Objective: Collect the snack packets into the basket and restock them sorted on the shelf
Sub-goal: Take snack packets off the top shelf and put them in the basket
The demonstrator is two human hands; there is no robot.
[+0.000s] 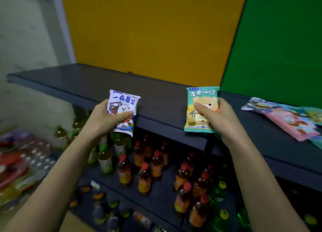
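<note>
My left hand (104, 118) grips a white and purple snack packet (124, 103) with a cartoon dog, held upright at the front edge of the dark top shelf (87, 82). In my right hand (221, 118) is a teal and yellow snack packet (202, 96) with a bear on it, also upright over the shelf edge. Several more snack packets (289, 118), pink and blue ones among them, lie flat in a loose pile on the shelf at the far right. No basket is in view.
Lower shelves hold rows of red-capped drink bottles (156, 164) and green-capped bottles (104, 155). Green bottles (219, 197) stand at lower right. Blurred wrapped goods (20, 162) lie at the left. Yellow (153, 31) and green (282, 40) panels back the shelf.
</note>
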